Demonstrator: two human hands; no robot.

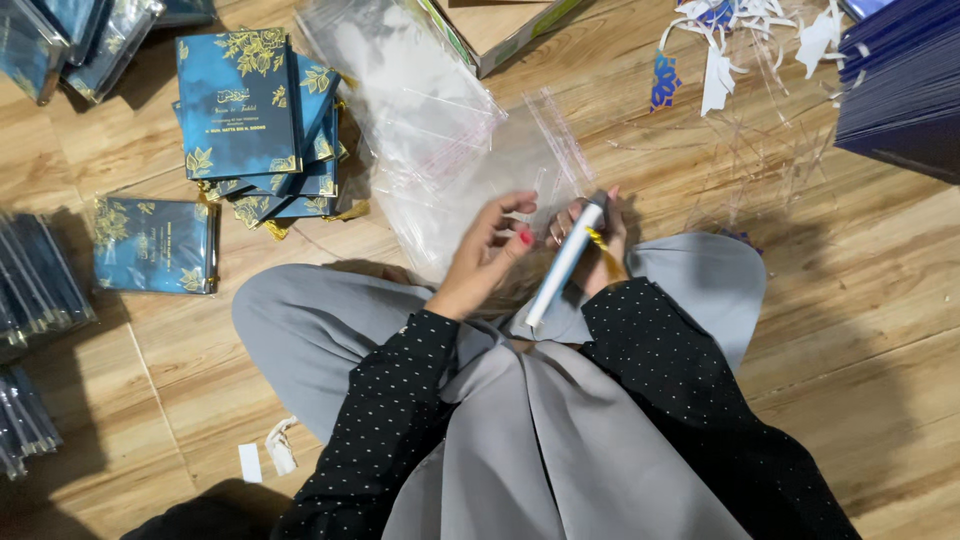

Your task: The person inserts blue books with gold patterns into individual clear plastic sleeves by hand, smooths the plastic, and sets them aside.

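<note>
At the middle of the frame my right hand (600, 245) is clamped on a thin blue book (566, 262) held edge-up over my lap, while my left hand (492, 250), fingers spread and closed on nothing, touches a clear bag (520, 150) just beside it. More clear bags (410, 90) lie in a heap on the floor (860, 300) above my hands. A stack of blue books (250, 110) sits at upper left, one wrapped book (155, 245) lies at left, and paper scraps (740, 40) are at upper right.
</note>
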